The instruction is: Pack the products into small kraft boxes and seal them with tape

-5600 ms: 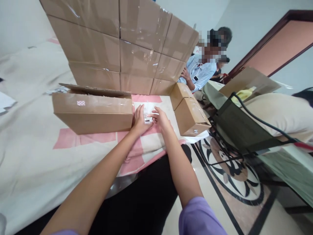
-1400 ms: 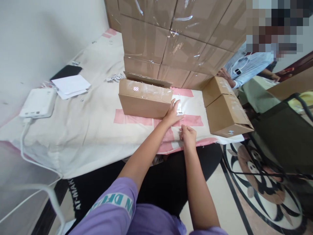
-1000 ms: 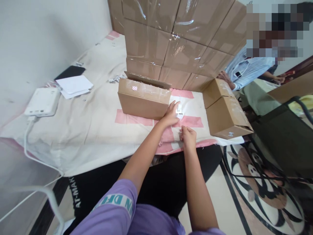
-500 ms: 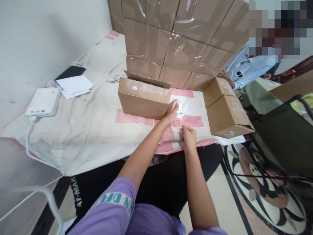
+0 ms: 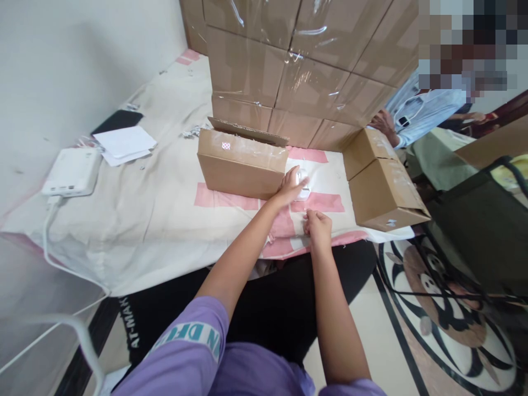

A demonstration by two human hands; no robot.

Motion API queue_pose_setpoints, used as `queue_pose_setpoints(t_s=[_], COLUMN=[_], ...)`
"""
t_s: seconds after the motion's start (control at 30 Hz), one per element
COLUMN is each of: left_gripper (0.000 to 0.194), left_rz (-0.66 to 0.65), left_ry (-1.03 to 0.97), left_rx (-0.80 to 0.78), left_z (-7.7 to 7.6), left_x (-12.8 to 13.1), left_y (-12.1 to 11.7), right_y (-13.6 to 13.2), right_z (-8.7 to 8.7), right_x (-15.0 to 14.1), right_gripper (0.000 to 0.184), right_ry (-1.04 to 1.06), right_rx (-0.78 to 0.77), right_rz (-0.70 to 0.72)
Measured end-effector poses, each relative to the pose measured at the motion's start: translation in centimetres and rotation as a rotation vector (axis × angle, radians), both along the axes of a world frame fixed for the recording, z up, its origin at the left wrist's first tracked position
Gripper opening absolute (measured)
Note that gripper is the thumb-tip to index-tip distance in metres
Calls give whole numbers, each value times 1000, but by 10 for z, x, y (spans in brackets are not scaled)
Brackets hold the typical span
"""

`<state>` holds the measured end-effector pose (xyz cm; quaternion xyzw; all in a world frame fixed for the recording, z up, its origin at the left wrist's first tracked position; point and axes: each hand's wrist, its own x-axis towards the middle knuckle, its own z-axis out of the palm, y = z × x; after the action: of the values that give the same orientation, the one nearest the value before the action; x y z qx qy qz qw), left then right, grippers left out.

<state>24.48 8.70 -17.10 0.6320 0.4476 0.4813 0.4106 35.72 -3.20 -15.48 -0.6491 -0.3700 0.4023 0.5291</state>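
Note:
My left hand [image 5: 290, 188] is on a small white plastic object [image 5: 304, 191] that rests on the cloth, its thumb across the top and its fingers along the left side. The object's exact kind is hard to make out, being partly covered by the hand. Just in front and to the right, my right hand [image 5: 319, 225] is closed with thumb and index finger pinched together; a tiny light speck shows at the fingertips, too small to name. Close on the left of my left hand stands a cardboard box [image 5: 243, 173] with its top flap raised.
A wall of taped cardboard boxes [image 5: 313, 77] rises behind. Two boxes [image 5: 377, 190] stand at the right edge. A white power bank [image 5: 73, 171] with a cable, white paper [image 5: 126, 144] and a dark flat item [image 5: 117, 122] lie left. Another person's hand [image 5: 384, 125] touches the right boxes.
My left thumb has shifted to the right, over the top of the white object. My right hand has stayed almost still. The view has tilted very slightly.

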Motion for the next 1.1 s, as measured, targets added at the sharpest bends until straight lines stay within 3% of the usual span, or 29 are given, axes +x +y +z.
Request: queue_pose_setpoints(t_s=[0.1, 0.27, 0.33, 0.47, 0.53, 1.0, 1.1], left_gripper=[88, 95, 93, 65, 60, 62, 71], left_rz=[1, -3, -8, -2, 4, 38, 29], left_ry=[38, 29, 12, -31, -48, -57, -30], left_rx=[71, 93, 83, 21, -12, -52, -15], left_z=[-2, -4, -5, -2, 0, -1, -3], left_x=[2, 2, 1, 1, 1, 1, 1], left_y=[-3, -3, 0, 3, 3, 5, 3], right_y=[1, 3, 2, 0, -1, -1, 0], right_z=[-1, -6, -7, -5, -4, -4, -4], right_x=[1, 4, 4, 4, 3, 3, 3], right_gripper=[29, 30, 30, 28, 28, 28, 28], right_ry=[-24, -68, -76, -78, -78, -81, -82], right_rx=[-2, 6, 10, 16, 17, 5, 4], right_rz=[7, 27, 34, 44, 43, 44, 47])
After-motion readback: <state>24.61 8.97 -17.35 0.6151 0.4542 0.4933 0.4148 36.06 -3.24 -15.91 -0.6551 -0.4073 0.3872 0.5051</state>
